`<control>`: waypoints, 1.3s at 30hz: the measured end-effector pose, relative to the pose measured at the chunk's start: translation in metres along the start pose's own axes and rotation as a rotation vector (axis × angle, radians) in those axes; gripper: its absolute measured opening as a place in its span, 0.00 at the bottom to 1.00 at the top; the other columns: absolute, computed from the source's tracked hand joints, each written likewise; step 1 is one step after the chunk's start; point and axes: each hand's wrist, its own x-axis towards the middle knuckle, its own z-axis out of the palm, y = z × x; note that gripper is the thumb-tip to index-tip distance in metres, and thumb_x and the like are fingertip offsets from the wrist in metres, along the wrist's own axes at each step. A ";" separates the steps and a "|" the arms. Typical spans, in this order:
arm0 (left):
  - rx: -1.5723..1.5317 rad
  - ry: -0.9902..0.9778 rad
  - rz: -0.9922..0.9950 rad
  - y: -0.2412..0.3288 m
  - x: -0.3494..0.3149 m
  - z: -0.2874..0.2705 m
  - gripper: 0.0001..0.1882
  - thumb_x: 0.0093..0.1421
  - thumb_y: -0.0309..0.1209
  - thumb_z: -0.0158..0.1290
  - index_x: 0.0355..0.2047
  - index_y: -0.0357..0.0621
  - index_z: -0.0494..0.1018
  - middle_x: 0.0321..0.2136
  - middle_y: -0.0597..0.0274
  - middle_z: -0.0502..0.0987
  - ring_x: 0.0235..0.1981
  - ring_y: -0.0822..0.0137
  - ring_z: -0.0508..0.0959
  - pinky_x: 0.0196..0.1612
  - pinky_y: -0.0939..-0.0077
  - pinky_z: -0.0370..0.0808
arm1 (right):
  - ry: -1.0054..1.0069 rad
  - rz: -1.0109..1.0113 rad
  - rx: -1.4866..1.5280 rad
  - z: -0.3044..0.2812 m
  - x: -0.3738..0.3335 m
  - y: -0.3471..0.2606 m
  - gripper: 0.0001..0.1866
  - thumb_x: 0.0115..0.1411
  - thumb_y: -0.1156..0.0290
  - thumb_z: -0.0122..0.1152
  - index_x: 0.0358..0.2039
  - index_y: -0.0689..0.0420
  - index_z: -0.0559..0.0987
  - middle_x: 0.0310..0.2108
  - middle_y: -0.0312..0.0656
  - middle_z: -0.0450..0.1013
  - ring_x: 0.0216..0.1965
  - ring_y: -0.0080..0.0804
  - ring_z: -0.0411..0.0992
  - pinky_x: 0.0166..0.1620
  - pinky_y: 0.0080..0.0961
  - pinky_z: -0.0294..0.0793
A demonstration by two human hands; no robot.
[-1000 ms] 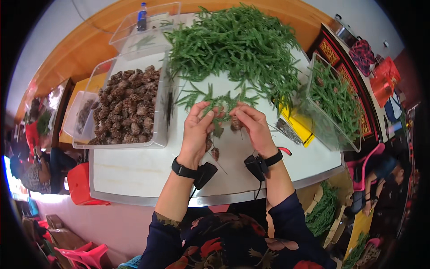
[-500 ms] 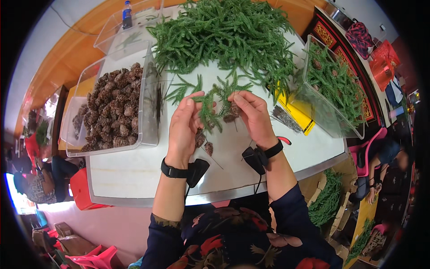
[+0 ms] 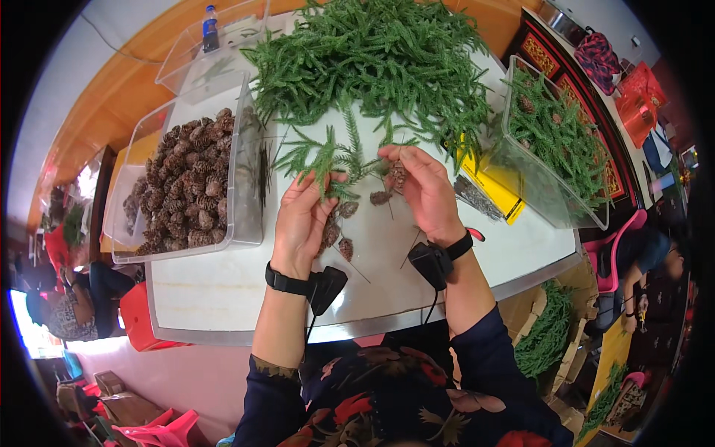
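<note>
A green artificial pine sprig (image 3: 350, 155) is pinched at its lower end by the fingers of my left hand (image 3: 296, 227). My right hand (image 3: 430, 195) holds a brown pine cone (image 3: 398, 176) by its thin wire stem, between thumb and fingertips. The cone hangs just right of the sprig, and whether the two touch is hard to see. Loose wired cones lie on the white table (image 3: 216, 298); one cone (image 3: 380, 198) is between my hands, another (image 3: 345, 249) beside my left wrist. Further green sprigs (image 3: 302, 149) lie just beyond my left hand.
A clear tub (image 3: 244, 160) of pine cones stands left. Beyond my hands rises a large heap of green sprigs (image 3: 372, 59). At right are a tub (image 3: 536, 190) of greenery with cones, a yellow packet (image 3: 512, 200), thin wires (image 3: 477, 200) and a red-handled tool (image 3: 475, 234).
My hands have drawn slightly apart. The sprig in my left hand now points up and away, and the pine cone under my right fingers shows more fully.
</note>
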 end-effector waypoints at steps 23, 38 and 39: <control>0.564 0.226 0.417 0.003 -0.007 0.019 0.16 0.54 0.18 0.58 0.44 0.43 0.78 0.25 0.76 0.65 0.23 0.84 0.62 0.26 0.89 0.59 | -0.330 -0.196 -0.169 0.018 -0.014 -0.008 0.12 0.65 0.68 0.49 0.31 0.62 0.76 0.50 0.49 0.70 0.27 0.21 0.66 0.31 0.18 0.66; 0.321 0.144 0.168 0.006 -0.011 0.026 0.14 0.58 0.25 0.55 0.46 0.40 0.75 0.29 0.68 0.77 0.28 0.82 0.73 0.32 0.89 0.68 | -0.238 -0.192 -0.302 0.017 -0.007 -0.003 0.09 0.64 0.73 0.49 0.32 0.64 0.76 0.49 0.48 0.71 0.26 0.15 0.64 0.32 0.15 0.66; 0.328 0.142 0.170 0.005 -0.010 0.023 0.14 0.58 0.25 0.55 0.46 0.40 0.74 0.30 0.67 0.78 0.28 0.81 0.73 0.32 0.89 0.68 | -0.237 -0.198 -0.312 0.016 -0.005 -0.003 0.09 0.64 0.73 0.49 0.32 0.63 0.76 0.49 0.48 0.71 0.26 0.15 0.65 0.32 0.15 0.67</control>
